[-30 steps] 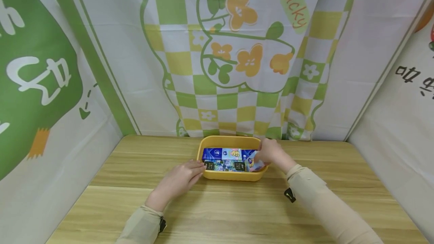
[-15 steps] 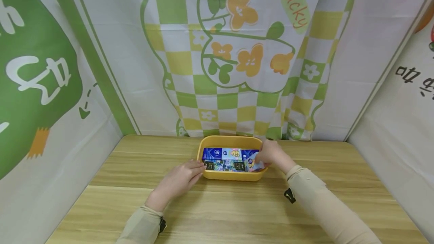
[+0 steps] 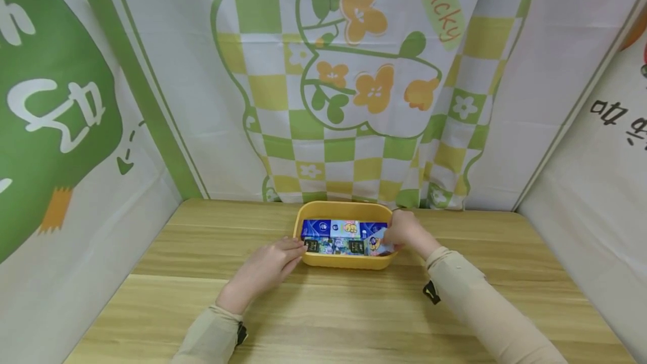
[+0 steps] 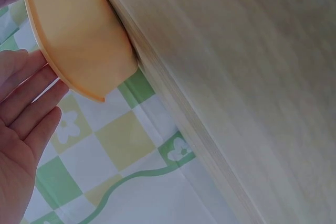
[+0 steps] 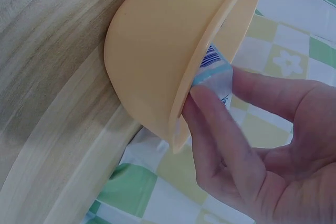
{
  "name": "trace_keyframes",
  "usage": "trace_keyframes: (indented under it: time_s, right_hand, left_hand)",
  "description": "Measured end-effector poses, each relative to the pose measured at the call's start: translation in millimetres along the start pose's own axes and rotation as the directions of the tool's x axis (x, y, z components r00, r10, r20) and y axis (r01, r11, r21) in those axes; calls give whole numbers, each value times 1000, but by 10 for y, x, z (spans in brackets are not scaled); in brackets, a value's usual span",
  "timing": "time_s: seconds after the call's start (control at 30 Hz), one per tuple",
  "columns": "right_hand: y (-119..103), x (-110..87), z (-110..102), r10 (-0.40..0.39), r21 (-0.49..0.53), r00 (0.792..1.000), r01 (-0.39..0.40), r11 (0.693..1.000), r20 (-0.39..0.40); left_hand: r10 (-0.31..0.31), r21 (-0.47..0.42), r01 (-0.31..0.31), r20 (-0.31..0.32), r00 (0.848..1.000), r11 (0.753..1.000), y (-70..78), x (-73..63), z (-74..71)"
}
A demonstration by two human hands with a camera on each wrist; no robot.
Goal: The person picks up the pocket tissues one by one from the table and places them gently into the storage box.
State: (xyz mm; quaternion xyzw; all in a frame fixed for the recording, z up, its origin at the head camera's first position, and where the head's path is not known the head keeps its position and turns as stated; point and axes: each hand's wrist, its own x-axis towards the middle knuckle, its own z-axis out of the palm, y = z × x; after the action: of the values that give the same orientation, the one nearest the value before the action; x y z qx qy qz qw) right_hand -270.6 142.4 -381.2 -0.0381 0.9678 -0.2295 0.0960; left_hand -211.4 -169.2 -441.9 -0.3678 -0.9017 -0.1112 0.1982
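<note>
A yellow plastic basket (image 3: pixel 349 263) stands at the back of the table, with small tissue packs lying in two rows inside. Dark blue packs (image 3: pixel 315 228) and a light cartoon pack (image 3: pixel 345 229) make up the back row. Two dark flowered packs (image 3: pixel 341 246) lie at the front left. My right hand (image 3: pixel 408 231) pinches a light blue-and-white tissue pack (image 5: pixel 218 74) between thumb and fingers, tilted at the basket's right end. At the other end, my left hand (image 3: pixel 270 265) touches the rim with nearly straight fingers.
The wooden table (image 3: pixel 323 313) extends in front of and beside the basket. A checked green-and-yellow curtain (image 3: pixel 354 150) hangs right behind the basket. Printed fabric walls stand at the left (image 3: pixel 126 195) and right (image 3: pixel 581 184).
The tissue pack in my right hand has settled a little lower into the front right corner. My left hand stays at the rim. The head view has shifted slightly.
</note>
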Motion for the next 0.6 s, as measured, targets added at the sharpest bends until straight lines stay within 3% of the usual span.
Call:
trace_keyframes:
  time_s: [0.6]
  right_hand:
    - [-21,21,13,-27,-131,1000,24,991,-15]
  left_hand:
    - [4,-7,-4,-13,1000,1000,7,9,-1]
